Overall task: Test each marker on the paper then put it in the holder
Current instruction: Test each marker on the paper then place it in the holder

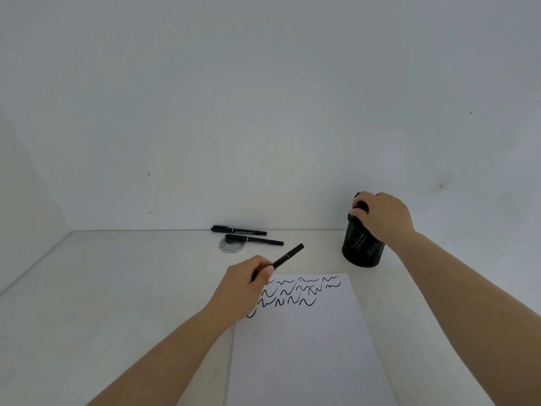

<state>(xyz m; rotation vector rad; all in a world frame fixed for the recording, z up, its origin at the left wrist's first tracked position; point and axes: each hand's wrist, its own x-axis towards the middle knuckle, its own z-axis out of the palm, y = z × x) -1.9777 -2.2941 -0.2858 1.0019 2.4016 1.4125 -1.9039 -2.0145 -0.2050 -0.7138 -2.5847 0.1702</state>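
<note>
A white sheet of paper [307, 347] lies on the table with several black squiggles near its top edge. My left hand [246, 284] grips a black marker [288, 255] above the paper's top left corner, its far end pointing up and right. My right hand [380, 215] is over the mouth of the black mesh holder [361, 250], fingers curled round the dark top of a marker standing in it. Two more black markers, one [238, 230] behind the other [254, 239], lie on the table by the back wall.
A round grey cable grommet [231, 245] is set in the white table [102, 303] just in front of the loose markers. White walls close off the back and the left side.
</note>
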